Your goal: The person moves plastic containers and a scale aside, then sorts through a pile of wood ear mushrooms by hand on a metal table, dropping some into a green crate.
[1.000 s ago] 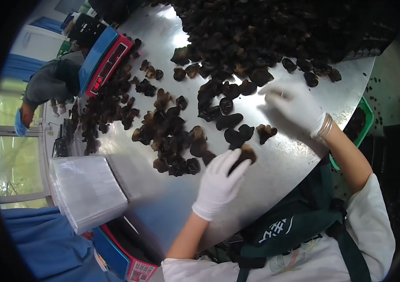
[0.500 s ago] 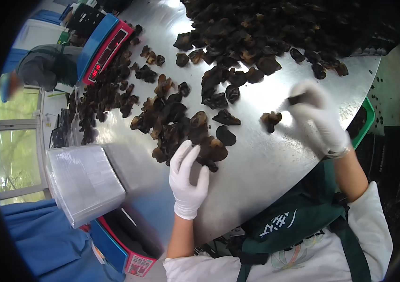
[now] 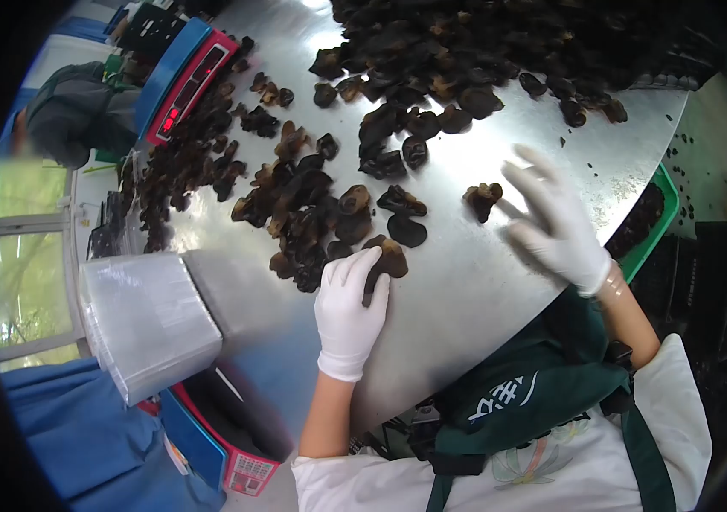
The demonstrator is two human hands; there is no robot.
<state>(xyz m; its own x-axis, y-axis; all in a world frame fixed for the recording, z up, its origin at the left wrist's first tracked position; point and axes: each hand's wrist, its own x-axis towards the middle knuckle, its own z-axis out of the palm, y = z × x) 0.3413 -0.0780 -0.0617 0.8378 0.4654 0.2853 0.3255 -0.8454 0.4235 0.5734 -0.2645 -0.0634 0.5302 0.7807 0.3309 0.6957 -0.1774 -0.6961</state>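
My left hand (image 3: 350, 311), in a white glove, has its fingers closed on a brown-black wood ear mushroom (image 3: 391, 258) at the near edge of a small pile of wood ears (image 3: 304, 200). My right hand (image 3: 558, 224), also gloved and slightly blurred, hovers over the metal table with its fingers spread and nothing in them. Just left of its fingertips lies a single curled wood ear (image 3: 484, 201). Two more pieces, one flat and dark (image 3: 406, 230), rest between the small pile and my right hand.
A large heap of wood ears (image 3: 500, 43) covers the far side of the metal table (image 3: 457, 324). Red-and-blue scales (image 3: 184, 85) stand at the left, near a stack of plastic bags (image 3: 150, 328). A green basket (image 3: 666, 226) sits beyond the right edge. Another person (image 3: 82, 115) is at far left.
My right hand has opened and let go of a dark piece it held. My left hand, earlier resting with fingers apart on the pile's edge, has closed on a wood ear.
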